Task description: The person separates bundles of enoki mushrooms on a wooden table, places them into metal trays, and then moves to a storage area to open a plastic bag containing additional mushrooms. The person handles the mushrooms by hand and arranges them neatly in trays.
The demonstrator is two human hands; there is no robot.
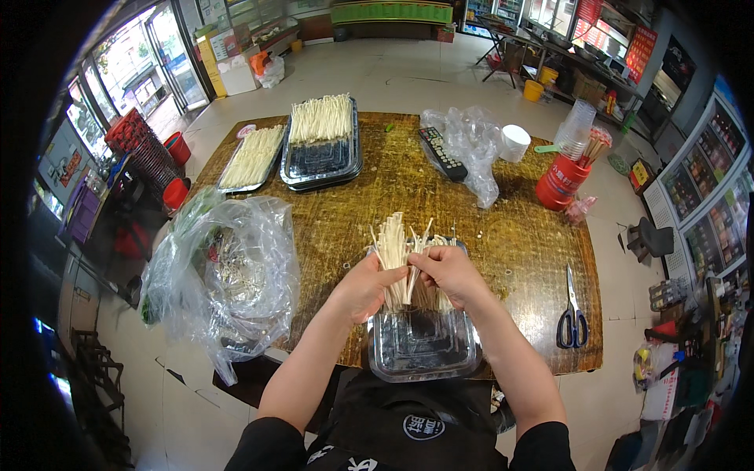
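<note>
My left hand (360,289) grips a bunch of enoki mushrooms (391,247) upright, its thumb across the stems. Close beside it, my right hand (450,274) pinches a few thinner enoki strands (417,240) between thumb and fingers. Both hands are above a black plastic tray (425,344) at the table's near edge. More enoki lies in the far half of that tray, partly hidden by my right hand. The near half of the tray shows its bare, shiny bottom.
Enoki fills a tray (252,158) at the far left, beside stacked black trays (321,156) topped with more enoki. A plastic bag (247,282) holds trimmings at left. Scissors (571,318), a remote control (443,154), a paper cup (515,143) and a red skewer holder (562,182) occupy the right.
</note>
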